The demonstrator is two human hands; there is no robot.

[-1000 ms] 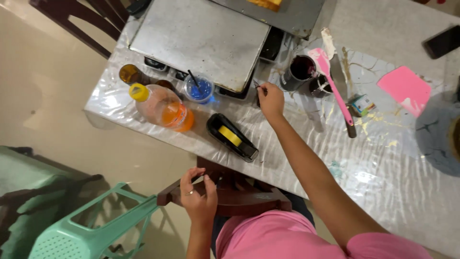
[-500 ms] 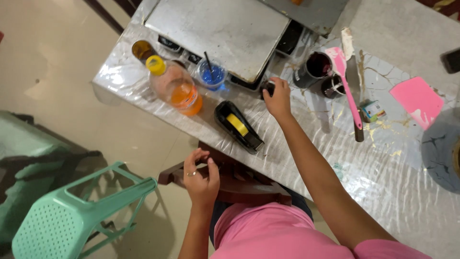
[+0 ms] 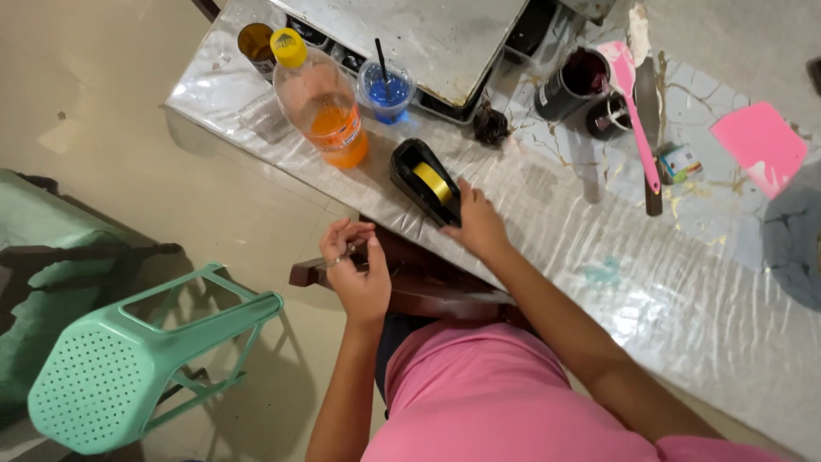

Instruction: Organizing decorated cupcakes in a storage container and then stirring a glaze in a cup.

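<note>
**A:** What are the 2 hands doing?

**B:** The right hand [image 3: 477, 224] rests on the near end of a black tape dispenser with a yellow roll [image 3: 425, 181], fingers bent over its edge and touching it. I cannot tell whether it grips the dispenser or only lies on it. The left hand [image 3: 357, 272] is off the table, held over a dark wooden chair seat [image 3: 428, 287], palm up, with fingertips pinched together; whatever is between them is too small to make out.

**A:** Where does the dispenser sit?

**B:** Near the front edge of a table covered in shiny clear plastic [image 3: 650, 282], lying at an angle. Just to its left stands a clear plastic bottle of orange drink with a yellow cap [image 3: 318, 101]. Beyond it is a small clear cup of blue liquid with a dark stick in it [image 3: 386, 88], beside a flat grey metal plate [image 3: 428, 34].

**A:** What else is on the table?

**B:** Farther right, a dark cup [image 3: 567, 83], then a pink spatula [image 3: 634, 103] lying across a dark-handled tool. At the far right lies a pink card [image 3: 761, 147].

**A:** And on the floor?

**B:** A mint-green plastic stool [image 3: 128, 368] lies tipped over at the near left.
</note>
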